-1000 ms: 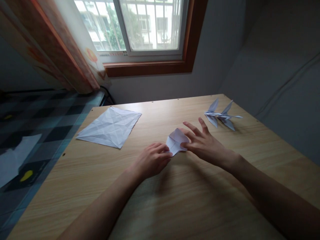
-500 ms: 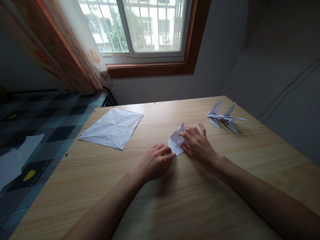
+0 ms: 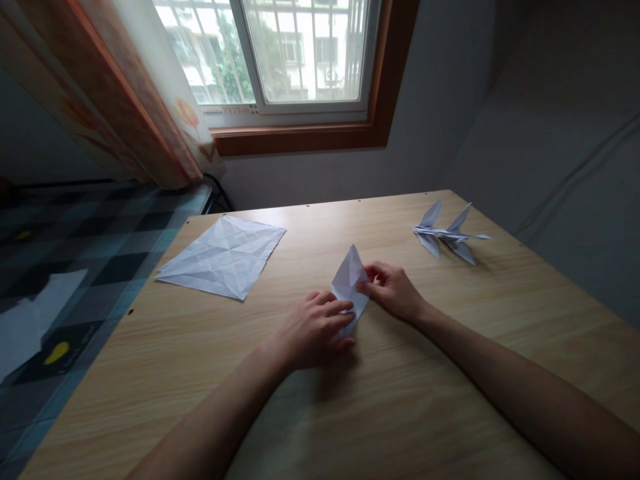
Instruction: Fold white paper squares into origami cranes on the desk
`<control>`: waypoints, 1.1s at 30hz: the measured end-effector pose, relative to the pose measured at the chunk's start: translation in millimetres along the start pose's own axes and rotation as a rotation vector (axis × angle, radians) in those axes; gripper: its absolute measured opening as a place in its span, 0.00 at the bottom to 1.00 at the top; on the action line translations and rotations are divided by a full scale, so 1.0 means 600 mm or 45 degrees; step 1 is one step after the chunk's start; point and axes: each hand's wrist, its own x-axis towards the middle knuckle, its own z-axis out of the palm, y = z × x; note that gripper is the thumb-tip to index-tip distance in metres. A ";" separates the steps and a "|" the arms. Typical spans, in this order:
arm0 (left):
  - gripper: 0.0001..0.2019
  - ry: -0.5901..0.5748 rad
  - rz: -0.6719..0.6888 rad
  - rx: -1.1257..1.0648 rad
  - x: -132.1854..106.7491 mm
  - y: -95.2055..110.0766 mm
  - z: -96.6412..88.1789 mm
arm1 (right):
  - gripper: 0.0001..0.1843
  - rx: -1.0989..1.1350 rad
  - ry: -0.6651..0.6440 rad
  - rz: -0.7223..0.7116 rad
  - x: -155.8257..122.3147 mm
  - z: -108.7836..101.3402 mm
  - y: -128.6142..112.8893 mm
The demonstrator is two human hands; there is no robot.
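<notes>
A small folded white paper (image 3: 349,275), diamond-like with a point at the far end, lies between my hands on the wooden table (image 3: 425,413). My left hand (image 3: 320,327) rests over its near left part, fingers spread across the paper and hiding some of it. At the right edge, my right hand (image 3: 393,287) pinches the paper between thumb and fingers. Farther left lies a creased square sheet of paper (image 3: 227,257), spread flat. A folded paper figure with several pointed wings (image 3: 445,233) sits at the back right.
To the left is a bed with a checked cover (image 3: 30,413), with white paper pieces (image 3: 30,317) on it. A curtain (image 3: 145,100) hangs beside the window (image 3: 310,53). A wall (image 3: 575,167) stands along the right, with a cable on it.
The folded paper has turned so its point faces away from me. My right hand has closed into a pinch at its edge. My left fingers have spread out over the paper.
</notes>
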 end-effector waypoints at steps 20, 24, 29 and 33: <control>0.16 -0.002 -0.012 -0.095 0.001 0.008 0.000 | 0.19 0.707 -0.272 0.214 0.011 -0.015 0.020; 0.14 -0.049 -0.038 -0.101 0.003 0.008 -0.004 | 0.18 0.625 -0.167 0.185 0.014 0.002 0.017; 0.13 -0.097 -0.042 -0.100 0.007 0.010 -0.009 | 0.19 0.439 -0.042 0.134 0.018 0.015 0.003; 0.14 -0.098 -0.027 -0.089 0.005 0.009 -0.005 | 0.20 0.383 -0.030 0.118 0.021 0.016 -0.010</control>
